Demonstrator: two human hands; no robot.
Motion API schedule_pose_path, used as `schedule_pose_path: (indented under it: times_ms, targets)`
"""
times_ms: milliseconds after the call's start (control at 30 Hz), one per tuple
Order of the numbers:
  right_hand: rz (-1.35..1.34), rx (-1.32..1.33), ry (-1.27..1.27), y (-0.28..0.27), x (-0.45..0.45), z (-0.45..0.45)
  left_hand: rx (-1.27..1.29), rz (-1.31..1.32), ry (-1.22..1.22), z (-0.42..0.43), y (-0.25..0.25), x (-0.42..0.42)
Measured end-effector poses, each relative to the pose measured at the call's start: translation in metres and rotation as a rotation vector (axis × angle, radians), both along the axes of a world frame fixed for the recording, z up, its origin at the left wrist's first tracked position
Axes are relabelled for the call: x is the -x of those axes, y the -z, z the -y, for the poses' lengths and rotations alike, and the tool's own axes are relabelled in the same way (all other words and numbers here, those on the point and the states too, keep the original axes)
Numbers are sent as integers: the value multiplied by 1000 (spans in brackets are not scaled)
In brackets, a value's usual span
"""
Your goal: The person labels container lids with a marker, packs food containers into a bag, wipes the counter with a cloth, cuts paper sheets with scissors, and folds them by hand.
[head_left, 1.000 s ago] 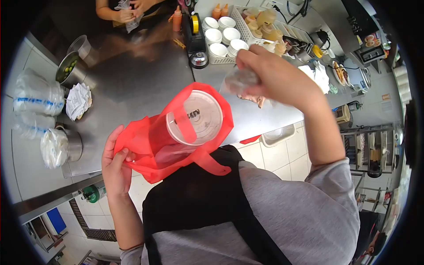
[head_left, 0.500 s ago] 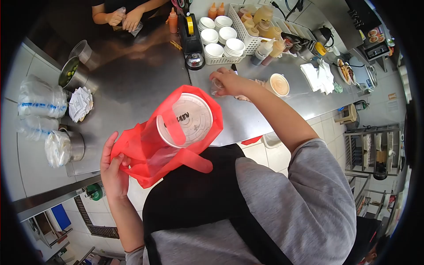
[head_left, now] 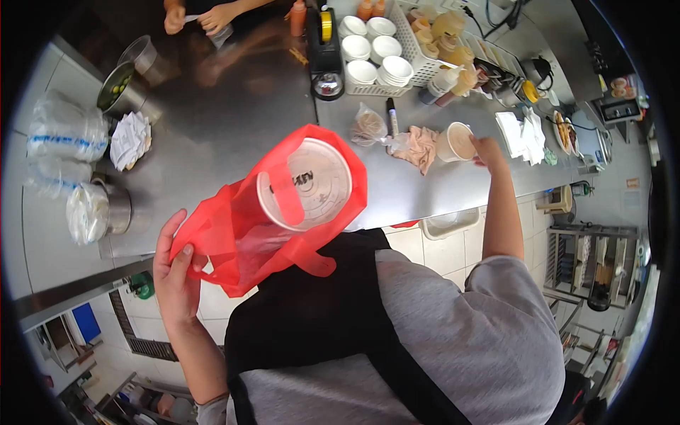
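Two hands work apart: the left hand (head_left: 177, 276) is at the red bag (head_left: 227, 244), and the right hand (head_left: 486, 153) is at the small tub (head_left: 455, 144) on the metal counter (head_left: 382, 191). The left thumb and fingers are clamped on the gathered end of the bag. The right fingers meet the side of the tub near its lid, but I cannot tell if they are closed around it.

The bag lies in front of the black apron (head_left: 304, 312), by the counter edge, with a big lidded container (head_left: 326, 188) inside. Its cloth looks thin and soft, so it probably folds easily and gives little support; the two handle loops seem the better place to hold, together with a palm below. The container looks stiff and rather heavy, if it is full.

The tub appears light, smooth and perhaps slippery, with a thin wall. It is better to hold it around the body, below the rim, because a hard squeeze could lift the lid. Beside it lies a soft, crumpled cloth (head_left: 416, 149), then a marker (head_left: 392, 117) and a knotted plastic bag (head_left: 369, 127), which may tear easily.
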State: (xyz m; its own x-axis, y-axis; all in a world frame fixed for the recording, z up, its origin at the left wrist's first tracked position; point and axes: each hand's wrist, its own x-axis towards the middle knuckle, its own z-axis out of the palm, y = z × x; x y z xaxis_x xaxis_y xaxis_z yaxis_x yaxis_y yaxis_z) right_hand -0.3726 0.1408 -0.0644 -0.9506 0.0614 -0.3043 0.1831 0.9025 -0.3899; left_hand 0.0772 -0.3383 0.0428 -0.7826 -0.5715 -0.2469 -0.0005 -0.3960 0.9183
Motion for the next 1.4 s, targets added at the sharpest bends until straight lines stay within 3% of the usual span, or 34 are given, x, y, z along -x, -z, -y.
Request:
schedule_pose_path:
  times_ms: [33,100,167,200,233,267,367,500,533,600,700,800,867,933,1000,1067,1133,1233,1267,1300,1333,1400]
  targets:
    - [131,385,189,-7,-28,4,-5,9,-20,3,3,-2]
    - [-94,689,225,30,-30,-7,-42,-1,50,14,15,-6]
    - [-244,526,139,29,-26,-8,-126,20,-30,16,24,-3]
    - [-312,399,2,21,-19,-4,-202,21,-78,18,30,-2]
    - [-420,99,-192,-12,-26,20,-203,29,-112,22,36,-4]
    - [-665,-39,-419,-28,-23,34,-293,5,-77,26,42,-7]
    - [-555,203,-539,-121,-78,144,-426,-22,-16,33,69,-16]
    - [-347,582,-757,-162,-140,252,-429,-36,34,32,67,-13]
    - [-286,518,-804,-168,-153,274,-379,-42,42,34,68,-14]
    - [-223,697,-937,-162,-174,313,-301,-62,81,43,67,-17]
    - [-43,751,-1035,-164,-206,357,183,-19,134,46,43,-7]
    - [-60,721,-1107,-152,-218,387,295,-146,148,46,21,11]
    - [-96,725,-1126,-138,-217,402,234,-148,191,48,11,31]
    - [-143,690,-1148,-130,-211,412,88,65,213,52,0,57]
    - [-136,701,-1120,-124,-191,415,-39,156,181,68,12,78]
    - [75,805,-853,-116,-155,412,-98,124,210,90,50,103]
    - [-361,630,-741,-78,-83,403,-42,172,208,96,81,128]
    - [-687,296,-510,-19,15,383,105,260,169,101,145,167]
    - [-711,171,-444,-9,32,379,350,355,133,103,172,176]
    - [-534,128,-370,-2,43,380,598,446,91,106,184,185]
    - [-443,189,-310,6,54,385,610,442,98,106,182,191]
    - [-442,387,-264,16,67,390,1076,456,-70,104,179,203]
